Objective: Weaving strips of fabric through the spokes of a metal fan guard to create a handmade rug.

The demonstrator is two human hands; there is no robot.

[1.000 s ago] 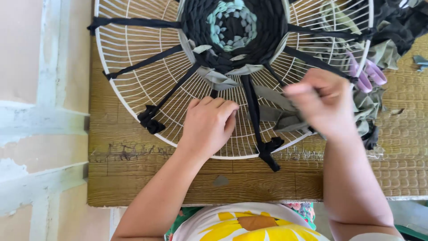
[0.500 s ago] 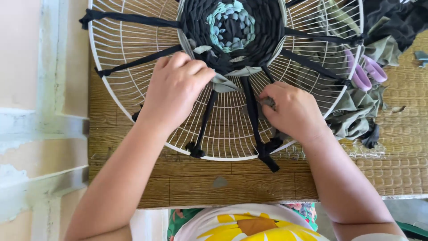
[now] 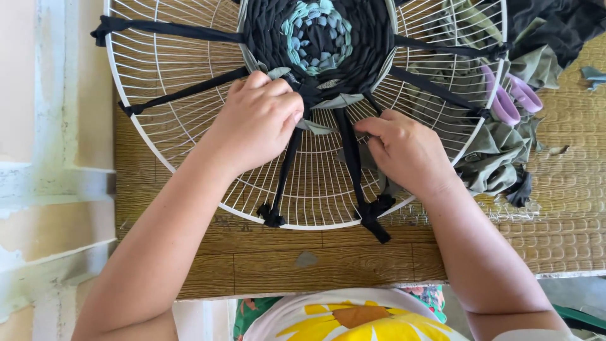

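Left hand: my left hand (image 3: 255, 123) is curled tight and pinches a grey-green cloth strip (image 3: 315, 126) at the edge of the woven round — it holds the strip snug so the weave does not slip.
Right hand: my right hand (image 3: 404, 151) is half closed, fingers pressed on the wire spokes beside a black strip (image 3: 350, 158). I cannot tell if it grips anything underneath.
Weave: the woven round (image 3: 319, 35) sits in the middle of the white wire fan guard (image 3: 189, 126), dark outside and teal inside.
Black strips: they run from the middle out to the rim and are knotted there, so they stay stretched like spokes.
Fan guard: it lies flat on the wooden table (image 3: 284, 259), close to me.
Side things: purple scissors (image 3: 511, 98) and a pile of green cloth (image 3: 499, 155) lie at the right, near at hand.
Change: half a second ago my left hand was farther left and up — now it is at the middle. My right hand has moved up a little too.
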